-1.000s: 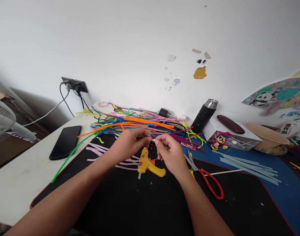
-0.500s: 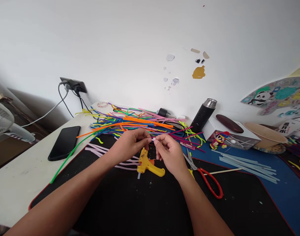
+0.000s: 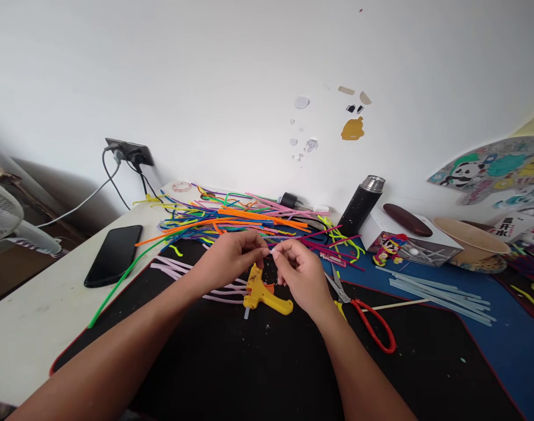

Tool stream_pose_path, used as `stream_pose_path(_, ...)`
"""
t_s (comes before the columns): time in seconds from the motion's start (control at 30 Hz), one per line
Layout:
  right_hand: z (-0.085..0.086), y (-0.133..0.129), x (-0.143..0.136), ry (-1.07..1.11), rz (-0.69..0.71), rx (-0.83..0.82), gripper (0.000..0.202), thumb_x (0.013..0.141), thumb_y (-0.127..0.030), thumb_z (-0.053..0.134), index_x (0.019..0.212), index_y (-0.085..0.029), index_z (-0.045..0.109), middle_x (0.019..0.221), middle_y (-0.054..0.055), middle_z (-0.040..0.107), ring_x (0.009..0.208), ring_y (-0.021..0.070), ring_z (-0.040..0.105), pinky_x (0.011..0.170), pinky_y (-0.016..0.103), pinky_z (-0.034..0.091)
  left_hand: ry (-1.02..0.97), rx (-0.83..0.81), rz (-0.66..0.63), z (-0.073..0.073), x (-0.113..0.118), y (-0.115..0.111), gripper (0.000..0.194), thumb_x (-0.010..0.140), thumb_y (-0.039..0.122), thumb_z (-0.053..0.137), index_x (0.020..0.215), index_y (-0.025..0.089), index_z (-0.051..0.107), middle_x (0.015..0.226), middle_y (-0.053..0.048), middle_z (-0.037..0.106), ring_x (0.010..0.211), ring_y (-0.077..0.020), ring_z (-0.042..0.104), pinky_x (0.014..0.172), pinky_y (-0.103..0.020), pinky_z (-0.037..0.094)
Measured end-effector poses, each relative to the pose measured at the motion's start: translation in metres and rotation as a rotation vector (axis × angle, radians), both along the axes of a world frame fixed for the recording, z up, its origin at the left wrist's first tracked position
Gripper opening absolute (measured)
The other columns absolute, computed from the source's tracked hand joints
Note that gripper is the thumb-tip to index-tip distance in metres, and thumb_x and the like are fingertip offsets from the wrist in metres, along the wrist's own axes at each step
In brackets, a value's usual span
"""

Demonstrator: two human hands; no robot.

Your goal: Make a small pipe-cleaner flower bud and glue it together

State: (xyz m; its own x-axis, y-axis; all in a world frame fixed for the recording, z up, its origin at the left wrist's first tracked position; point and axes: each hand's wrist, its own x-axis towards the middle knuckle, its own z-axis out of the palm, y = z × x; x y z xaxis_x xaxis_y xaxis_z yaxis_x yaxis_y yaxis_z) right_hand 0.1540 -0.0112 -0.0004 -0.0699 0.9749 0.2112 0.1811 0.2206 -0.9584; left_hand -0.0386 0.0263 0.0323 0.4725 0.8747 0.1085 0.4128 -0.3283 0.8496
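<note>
My left hand (image 3: pixel 239 255) and my right hand (image 3: pixel 301 270) meet fingertip to fingertip over the black mat (image 3: pixel 245 374). Between them is a small whitish piece (image 3: pixel 271 252), pinched by the thumb and fingers of both hands and mostly hidden. Just below the hands lies a yellow glue gun (image 3: pixel 267 297) with a clear stick poking out of its back end. Pale lilac pipe cleaners (image 3: pixel 173 266) lie on the mat left of it, partly under my left forearm.
Colourful pipe cleaners (image 3: pixel 249 215) spread behind the hands. Red-handled scissors (image 3: pixel 374 321) lie to the right, near glue sticks (image 3: pixel 442 298), a small figure (image 3: pixel 389 250) and a black thermos (image 3: pixel 361 206). A phone (image 3: pixel 113 255) lies at left, a bowl (image 3: pixel 471 237) far right.
Both hands stay nearly in place. The fingertips of my right hand have closed further over the whitish piece, so less of it shows.
</note>
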Motion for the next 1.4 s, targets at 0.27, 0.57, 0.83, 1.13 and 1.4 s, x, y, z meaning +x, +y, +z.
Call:
stream_pose_path(0.27, 0.001, -0.001, 0.002, -0.225, -0.023, 0.061, 0.013, 0.095, -0.031, 0.058, 0.086, -0.023, 0.064, 0.055, -0.008, 0.044, 0.047, 0.0121, 0.045, 0.051, 0.026, 0.032, 0.173, 0.225, 0.046, -0.003, -0.002, 0.004, 0.018, 0.097, 0.029, 0.063, 0.09, 0.023, 0.078, 0.077, 0.003, 0.078, 0.07, -0.0149, 0.07, 0.063, -0.023, 0.043)
stream_pose_path(0.57, -0.007, 0.001, 0.002, -0.547, -0.062, 0.241, 0.011, 0.09, -0.022, 0.059, 0.087, -0.022, 0.069, 0.055, -0.008, 0.041, 0.048, 0.0118, 0.035, 0.053, 0.027, 0.025, 0.477, 0.82, -0.134, -0.014, -0.01, 0.012, 0.018, 0.101, 0.019, 0.059, 0.094, 0.019, 0.075, 0.081, -0.004, 0.077, 0.074, -0.02, 0.071, 0.065, -0.029, 0.044)
stream_pose_path(0.83, -0.006, 0.001, 0.002, -0.432, -0.039, 0.153, 0.012, 0.097, -0.03, 0.059, 0.09, -0.024, 0.067, 0.06, -0.006, 0.05, 0.053, 0.0141, 0.044, 0.054, 0.027, 0.031, 0.353, 0.362, -0.02, -0.003, -0.008, 0.009, 0.021, 0.1, 0.028, 0.058, 0.096, 0.024, 0.078, 0.089, -0.001, 0.082, 0.078, -0.0198, 0.073, 0.067, -0.027, 0.044)
stream_pose_path(1.13, -0.003, 0.002, 0.0, -0.1, -0.04, 0.014, 0.022, 0.099, -0.042, 0.061, 0.093, -0.022, 0.068, 0.064, -0.003, 0.057, 0.051, 0.015, 0.054, 0.05, 0.027, 0.041, 0.062, -0.016, -0.044, 0.001, 0.001, 0.0, 0.021, 0.097, 0.04, 0.06, 0.093, 0.021, 0.068, 0.08, -0.001, 0.081, 0.064, -0.0162, 0.068, 0.062, -0.025, 0.047)
stream_pose_path(1.4, 0.0, 0.001, 0.0, 0.005, -0.022, -0.031, 0.024, 0.096, -0.046, 0.066, 0.09, -0.022, 0.067, 0.061, -0.004, 0.057, 0.048, 0.0142, 0.054, 0.048, 0.026, 0.043, 0.04, -0.039, -0.065, -0.003, 0.003, -0.001, 0.024, 0.097, 0.042, 0.062, 0.09, 0.02, 0.067, 0.078, -0.002, 0.08, 0.065, -0.0161, 0.068, 0.062, -0.025, 0.048)
